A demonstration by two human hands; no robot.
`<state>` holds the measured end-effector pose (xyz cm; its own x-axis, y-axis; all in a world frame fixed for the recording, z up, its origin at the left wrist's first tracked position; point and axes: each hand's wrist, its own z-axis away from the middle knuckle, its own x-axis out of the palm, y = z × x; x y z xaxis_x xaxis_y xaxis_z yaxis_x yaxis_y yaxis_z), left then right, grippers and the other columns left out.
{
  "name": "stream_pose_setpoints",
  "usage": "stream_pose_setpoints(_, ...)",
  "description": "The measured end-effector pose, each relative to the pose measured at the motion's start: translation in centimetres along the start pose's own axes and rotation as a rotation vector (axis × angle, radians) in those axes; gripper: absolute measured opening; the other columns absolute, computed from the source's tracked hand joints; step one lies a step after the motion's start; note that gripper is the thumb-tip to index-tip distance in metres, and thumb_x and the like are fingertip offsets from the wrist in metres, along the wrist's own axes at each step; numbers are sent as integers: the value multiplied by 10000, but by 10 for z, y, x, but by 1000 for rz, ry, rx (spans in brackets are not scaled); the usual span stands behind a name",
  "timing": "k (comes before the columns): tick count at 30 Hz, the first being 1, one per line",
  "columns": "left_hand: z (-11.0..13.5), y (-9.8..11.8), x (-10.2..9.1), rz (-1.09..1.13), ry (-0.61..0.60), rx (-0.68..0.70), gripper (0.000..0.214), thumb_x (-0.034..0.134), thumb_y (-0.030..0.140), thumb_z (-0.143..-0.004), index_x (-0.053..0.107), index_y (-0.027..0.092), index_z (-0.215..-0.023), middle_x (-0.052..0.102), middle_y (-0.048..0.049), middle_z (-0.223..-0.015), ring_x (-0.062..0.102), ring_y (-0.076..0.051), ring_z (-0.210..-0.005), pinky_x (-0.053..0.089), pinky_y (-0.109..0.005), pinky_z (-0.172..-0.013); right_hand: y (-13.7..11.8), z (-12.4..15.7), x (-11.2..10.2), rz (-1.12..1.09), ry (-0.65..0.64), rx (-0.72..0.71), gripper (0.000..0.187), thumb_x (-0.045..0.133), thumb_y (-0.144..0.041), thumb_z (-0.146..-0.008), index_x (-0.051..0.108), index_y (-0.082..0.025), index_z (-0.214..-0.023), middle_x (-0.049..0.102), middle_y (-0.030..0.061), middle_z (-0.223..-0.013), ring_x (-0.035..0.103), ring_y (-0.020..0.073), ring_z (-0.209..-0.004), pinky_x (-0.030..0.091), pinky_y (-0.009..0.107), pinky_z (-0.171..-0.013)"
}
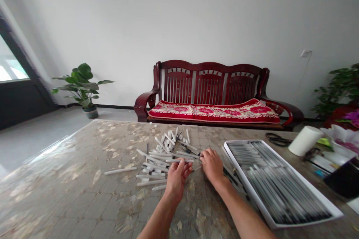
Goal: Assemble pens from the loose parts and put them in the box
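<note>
My left hand [176,179] is closed around a white pen barrel [171,161], which lies level across the fingers. Just to its right, the fingers of my right hand [212,165] are pinched together near a small dark tip; what they hold is too blurred to make out. Loose white pen barrels [153,166] are heaped left of and behind my left hand. Behind them is a cluster of short white pen caps [167,142] with some dark pieces. Thin dark refills [234,180] lie between my right forearm and a white box [305,223] filled with rows of pens.
Scissors [277,139], a white paper roll [305,141] and a black container [343,179] stand at the right of the patterned tablecloth [92,198]. A single pen barrel [120,171] lies apart at left. Beyond the table is a red wooden bench [211,82].
</note>
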<state>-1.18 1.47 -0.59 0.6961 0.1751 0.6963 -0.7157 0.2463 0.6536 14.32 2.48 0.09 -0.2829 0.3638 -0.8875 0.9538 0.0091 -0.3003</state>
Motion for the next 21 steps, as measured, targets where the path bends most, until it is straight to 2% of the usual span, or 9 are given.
stream_pose_setpoints(5, 3, 2, 2, -7, -5, 12, 242, 783, 275, -714, 586, 167, -804, 697, -37, -746, 704, -151, -719, 564, -249, -665, -4, 17, -3, -545, 54, 96, 133, 528, -218, -838, 657, -220, -869, 711, 42, -860, 653, 198, -823, 473, 284, -755)
stream_pose_setpoints(9, 3, 1, 2, -10, -12, 16, 265, 801, 274, -686, 588, 169, -803, 698, -29, -745, 704, -150, -715, 566, -253, -672, -14, 25, -5, -774, 59, 146, 131, 550, -254, -784, 657, -216, -848, 717, 37, -817, 659, 199, -752, 503, 288, -698)
stream_pose_setpoints(14, 2, -1, 1, -32, -37, 20, 291, 816, 293, -661, 598, 163, -805, 693, -27, -750, 701, -150, -716, 563, -255, -685, -22, 27, -7, -850, 58, 191, 83, 580, -255, -747, 639, -211, -785, 702, 23, -744, 649, 190, -686, 510, 277, -645)
stream_pose_setpoints(21, 4, -1, 1, -52, -57, 35, 332, 835, 337, -618, 608, 166, -789, 697, -31, -765, 701, -162, -737, 557, -270, -692, -26, 31, -9, -800, 100, 152, 60, 579, -265, -768, 619, -221, -778, 696, 29, -753, 647, 196, -698, 510, 300, -689)
